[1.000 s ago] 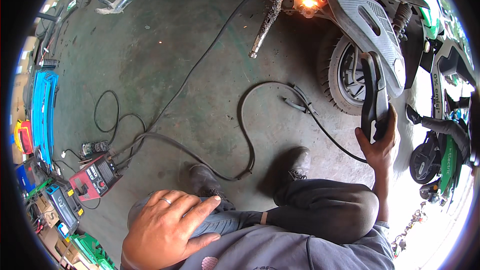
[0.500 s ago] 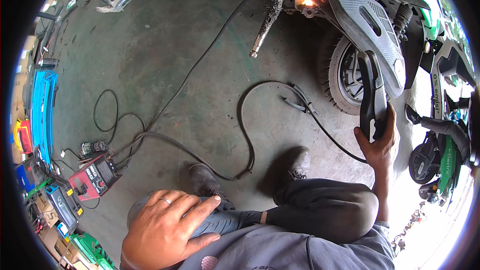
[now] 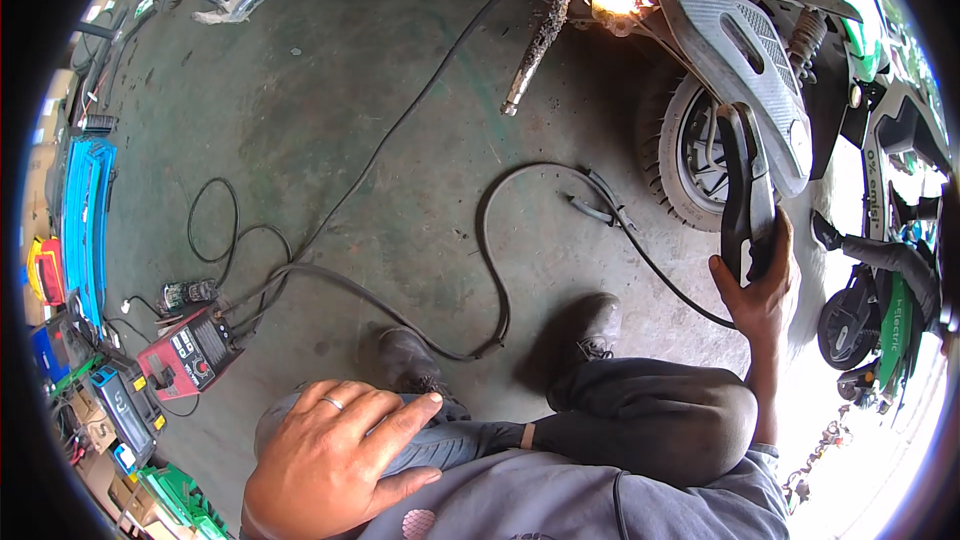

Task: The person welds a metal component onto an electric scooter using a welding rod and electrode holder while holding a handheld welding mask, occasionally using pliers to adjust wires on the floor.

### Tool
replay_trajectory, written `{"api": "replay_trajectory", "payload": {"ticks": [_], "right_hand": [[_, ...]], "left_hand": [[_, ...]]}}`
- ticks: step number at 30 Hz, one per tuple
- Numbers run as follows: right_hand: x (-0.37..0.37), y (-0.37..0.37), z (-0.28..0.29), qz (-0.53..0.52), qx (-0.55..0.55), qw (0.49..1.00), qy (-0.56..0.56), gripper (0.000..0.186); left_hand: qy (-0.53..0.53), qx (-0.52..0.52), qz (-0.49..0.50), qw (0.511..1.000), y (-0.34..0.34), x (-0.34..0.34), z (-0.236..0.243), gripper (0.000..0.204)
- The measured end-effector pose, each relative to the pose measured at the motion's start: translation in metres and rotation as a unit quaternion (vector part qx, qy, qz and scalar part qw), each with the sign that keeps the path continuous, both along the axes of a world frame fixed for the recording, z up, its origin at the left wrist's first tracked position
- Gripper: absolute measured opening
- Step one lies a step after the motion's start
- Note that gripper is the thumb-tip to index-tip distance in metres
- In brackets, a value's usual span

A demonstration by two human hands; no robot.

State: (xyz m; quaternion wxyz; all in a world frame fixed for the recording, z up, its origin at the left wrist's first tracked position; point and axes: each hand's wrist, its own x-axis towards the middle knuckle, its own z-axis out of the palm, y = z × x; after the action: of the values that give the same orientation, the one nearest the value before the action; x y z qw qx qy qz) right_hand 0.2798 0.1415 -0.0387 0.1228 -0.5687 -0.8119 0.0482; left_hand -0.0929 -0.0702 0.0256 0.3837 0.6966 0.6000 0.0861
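The person squats on the concrete floor [image 3: 330, 110] beside a scooter [image 3: 760, 60]. The right hand [image 3: 757, 285] is clenched around the lower end of a black mudguard [image 3: 745, 195], which hangs off the rear of the scooter just beside the wheel [image 3: 690, 155]. The left hand [image 3: 325, 455] lies flat and released on the left knee [image 3: 440, 440], holding nothing.

At the top, a bright orange glow [image 3: 612, 0] burns under the scooter's frame, next to a crusted pipe [image 3: 540, 35]. Thick cables [image 3: 490, 270] loop across the floor from a red welder [image 3: 190, 352] to that spot and pass close to the shoes [image 3: 590, 330].

What worries me: sparks or hot metal from the glow could drop near the cables or fly toward the bare hands, since neither wears a glove. The mudguard could slip or swing if the grip loosens, as it seems held at one end only. A shifted foot could snag a cable and tug the welder.

Who or what makes the glow is cut off at the top edge. How the mudguard is fixed above is hard to make out, and the right rim is washed out by glare
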Motion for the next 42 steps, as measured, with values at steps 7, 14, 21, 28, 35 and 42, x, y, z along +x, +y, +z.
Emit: {"api": "replay_trajectory", "payload": {"ticks": [7,14,21,28,35,42], "right_hand": [[-0.003,0.0,0.002,-0.004,-0.001,1.0,-0.01,0.088],[-0.004,0.0,0.003,-0.016,-0.015,1.0,-0.014,0.089],[0.0,0.0,0.0,-0.009,-0.004,1.0,-0.015,0.089],[-0.003,-0.001,0.001,-0.042,-0.067,0.996,0.037,0.087],[0.005,-0.009,-0.001,-0.079,-0.126,0.986,0.073,0.088],[0.008,-0.004,-0.008,-0.043,-0.083,0.993,0.066,0.089]], "left_hand": [[-0.001,-0.011,0.0,1.0,0.002,0.0,0.002,0.055],[0.004,-0.012,-0.002,1.0,0.002,0.0,0.003,0.054],[0.002,-0.011,0.0,1.0,0.002,0.001,0.0,0.054],[0.017,-0.022,0.006,1.0,0.001,0.001,-0.004,0.056],[0.037,-0.052,-0.002,0.998,0.009,0.003,-0.007,0.058],[0.021,-0.124,0.017,0.992,0.021,0.003,0.001,0.055]]}}
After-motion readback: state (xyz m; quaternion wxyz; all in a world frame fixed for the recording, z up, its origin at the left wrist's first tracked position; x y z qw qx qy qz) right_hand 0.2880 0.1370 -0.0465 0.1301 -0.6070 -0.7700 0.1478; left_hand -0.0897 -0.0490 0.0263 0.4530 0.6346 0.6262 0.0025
